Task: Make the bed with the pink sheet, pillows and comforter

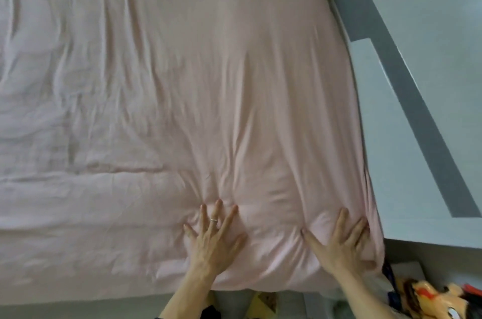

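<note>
Covering the bed (104,290): pink sheet (234,84), apparently soft, light, crease-prone. Left hand (214,240) and right hand (341,248) press flat at the near right corner, fingers (213,215) spread, grasping nothing. Best hold, probably: corner hem.

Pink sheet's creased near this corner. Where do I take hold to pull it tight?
Probably take the pink sheet by its hanging edge at the near right corner, past the right hand. Come from the right, low: creases converge there and loose fabric drapes over, giving a pinchable grip.
</note>
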The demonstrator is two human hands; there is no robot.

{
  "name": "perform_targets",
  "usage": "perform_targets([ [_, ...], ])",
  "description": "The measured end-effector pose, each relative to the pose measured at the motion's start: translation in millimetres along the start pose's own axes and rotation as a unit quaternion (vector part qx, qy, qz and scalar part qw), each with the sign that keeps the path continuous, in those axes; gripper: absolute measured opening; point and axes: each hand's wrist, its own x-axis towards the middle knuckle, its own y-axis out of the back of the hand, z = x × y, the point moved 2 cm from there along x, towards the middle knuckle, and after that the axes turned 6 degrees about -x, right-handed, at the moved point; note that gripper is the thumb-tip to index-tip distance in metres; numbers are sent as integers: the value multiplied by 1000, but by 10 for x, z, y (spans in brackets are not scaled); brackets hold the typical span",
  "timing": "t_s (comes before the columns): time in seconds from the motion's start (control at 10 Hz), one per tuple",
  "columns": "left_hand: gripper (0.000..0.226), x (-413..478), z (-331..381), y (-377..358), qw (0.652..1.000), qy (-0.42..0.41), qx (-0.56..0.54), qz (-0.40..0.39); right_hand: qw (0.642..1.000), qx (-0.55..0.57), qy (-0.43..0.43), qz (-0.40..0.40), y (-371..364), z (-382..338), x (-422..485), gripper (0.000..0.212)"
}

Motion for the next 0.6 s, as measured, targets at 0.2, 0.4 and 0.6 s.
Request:
perform_targets([
  [0.2,84,78,-80,126,999,-10,2,40,998,-55,-2,-41,98,57,45,126],
  [0.4,77,240,20,143,1000,2,8,20,983,-165,6,-79,523,-154,7,112],
  [0.6,80,272,29,87,1000,-3,13,-2,931,179,317,31,2191,-920,-861,38],
])
